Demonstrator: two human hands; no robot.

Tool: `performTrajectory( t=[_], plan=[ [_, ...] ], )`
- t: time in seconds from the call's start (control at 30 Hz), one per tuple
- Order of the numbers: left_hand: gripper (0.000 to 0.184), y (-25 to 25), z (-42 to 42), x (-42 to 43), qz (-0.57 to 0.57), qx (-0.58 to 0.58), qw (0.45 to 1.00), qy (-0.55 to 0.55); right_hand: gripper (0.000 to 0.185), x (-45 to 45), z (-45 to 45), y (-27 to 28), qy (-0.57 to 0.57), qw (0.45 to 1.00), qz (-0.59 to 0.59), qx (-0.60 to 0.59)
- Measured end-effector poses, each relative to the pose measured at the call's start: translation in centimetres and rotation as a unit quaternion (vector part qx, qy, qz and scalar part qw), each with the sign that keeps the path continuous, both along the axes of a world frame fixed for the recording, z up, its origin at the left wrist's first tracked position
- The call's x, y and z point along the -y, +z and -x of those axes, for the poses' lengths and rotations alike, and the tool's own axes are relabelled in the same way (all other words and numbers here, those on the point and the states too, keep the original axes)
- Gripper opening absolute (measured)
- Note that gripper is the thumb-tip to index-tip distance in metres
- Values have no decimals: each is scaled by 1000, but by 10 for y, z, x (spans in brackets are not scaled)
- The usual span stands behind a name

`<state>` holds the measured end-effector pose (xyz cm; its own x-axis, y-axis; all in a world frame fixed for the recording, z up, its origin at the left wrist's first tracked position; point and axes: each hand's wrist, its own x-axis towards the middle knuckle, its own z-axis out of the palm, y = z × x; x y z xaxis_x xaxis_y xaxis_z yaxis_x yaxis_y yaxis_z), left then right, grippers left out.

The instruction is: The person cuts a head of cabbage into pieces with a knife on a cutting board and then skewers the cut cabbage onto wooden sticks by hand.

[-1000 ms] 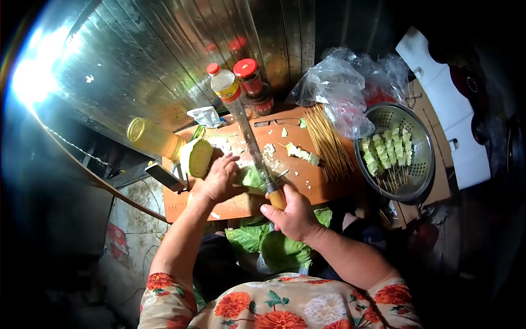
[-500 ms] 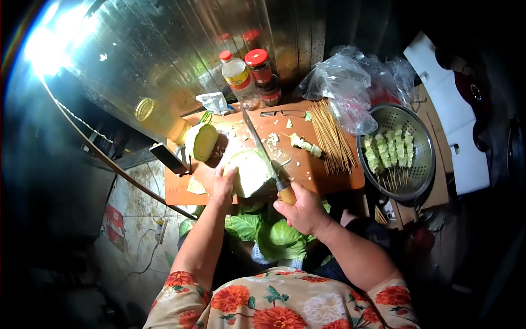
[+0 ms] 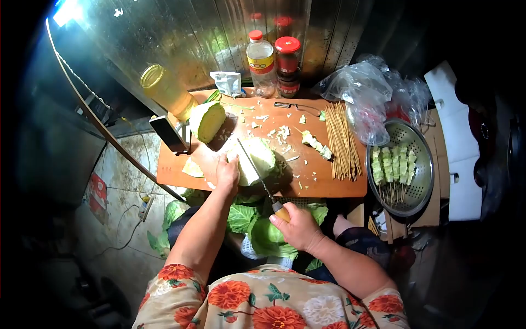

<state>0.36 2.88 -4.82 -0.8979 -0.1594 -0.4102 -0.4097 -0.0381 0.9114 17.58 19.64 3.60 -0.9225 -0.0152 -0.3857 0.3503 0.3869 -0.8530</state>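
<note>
Fingers of R hand (image 3: 301, 227) clamped rnd knife handle (image 3: 281, 211), those of L hand (image 3: 227, 174) touching cut cabbage (image 3: 264, 158), can't tell spread.

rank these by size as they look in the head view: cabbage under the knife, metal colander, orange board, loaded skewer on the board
1. Orange board
2. Metal colander
3. Cabbage under the knife
4. Loaded skewer

The knife (image 3: 261, 180) bars passage between the hands (image 3: 227, 172) (image 3: 298, 226) (there's room nearer the sticks (image 3: 344, 145)).
</note>
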Motion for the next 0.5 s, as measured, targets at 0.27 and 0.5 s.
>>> performTrajectory(
  t=[0.27, 0.5],
  plan=[
    [41, -12, 14, 3, 157, -41, 984, -70, 35, 0, 4, 9, 22, 998, -49, -28],
    [42, -31, 22, 8, 227, -67, 967, -90, 36, 0, 7, 8, 27, 998, -53, -2]
  ],
)
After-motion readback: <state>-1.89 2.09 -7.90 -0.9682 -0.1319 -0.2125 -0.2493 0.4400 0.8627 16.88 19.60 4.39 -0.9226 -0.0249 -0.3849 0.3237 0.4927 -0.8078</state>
